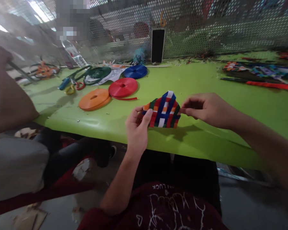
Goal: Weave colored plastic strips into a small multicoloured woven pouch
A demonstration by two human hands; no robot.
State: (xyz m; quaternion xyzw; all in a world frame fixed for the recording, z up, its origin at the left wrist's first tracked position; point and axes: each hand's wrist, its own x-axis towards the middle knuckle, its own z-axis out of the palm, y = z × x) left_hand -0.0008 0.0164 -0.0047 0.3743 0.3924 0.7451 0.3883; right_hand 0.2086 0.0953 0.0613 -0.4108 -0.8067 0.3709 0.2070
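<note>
A small piece of woven ribbon in blue, red, white, orange and green is held up over the front part of the green table. My left hand grips its left edge, thumb in front and fingers behind. At the right edge, my right hand pinches with thumb and forefinger; its fingertips meet the weave there, though what exactly lies between them is too small to make out. To the left of the weave lie a red ribbon roll with a loose end, and an orange ribbon roll.
Behind these rolls sit a blue ribbon roll and a dark green roll. A black phone-like slab leans at the mesh wall. Woven strips lie far right. Another person's arm rests at the left.
</note>
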